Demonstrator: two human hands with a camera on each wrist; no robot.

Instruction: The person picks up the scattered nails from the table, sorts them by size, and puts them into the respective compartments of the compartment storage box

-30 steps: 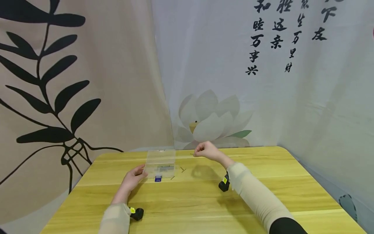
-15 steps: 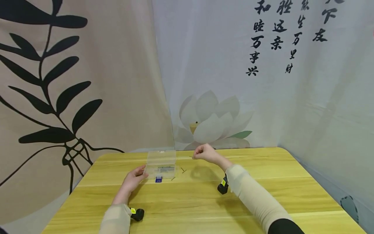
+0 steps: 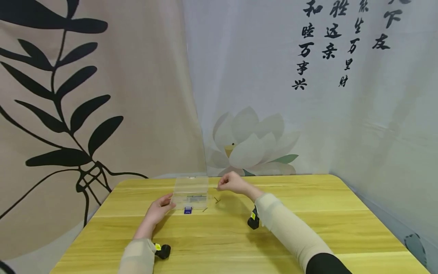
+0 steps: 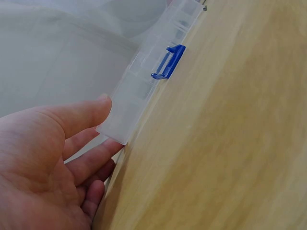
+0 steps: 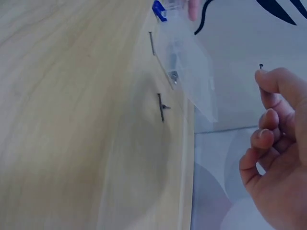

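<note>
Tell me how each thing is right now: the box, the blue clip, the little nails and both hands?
Clear plastic box: lid up, open, on the table.
Blue clip: undone, sticking out from the box's front edge.
Loose nails: lying flat on the table beside the box.
Left hand: fingers straight, touching the box's corner.
Right hand: raised, pinching one thin nail.

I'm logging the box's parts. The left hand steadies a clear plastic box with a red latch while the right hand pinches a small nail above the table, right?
Not quite: the latch is blue, as the left wrist view shows. The rest holds: the left hand touches the clear plastic box, and the right hand pinches a small nail above the table.
</note>
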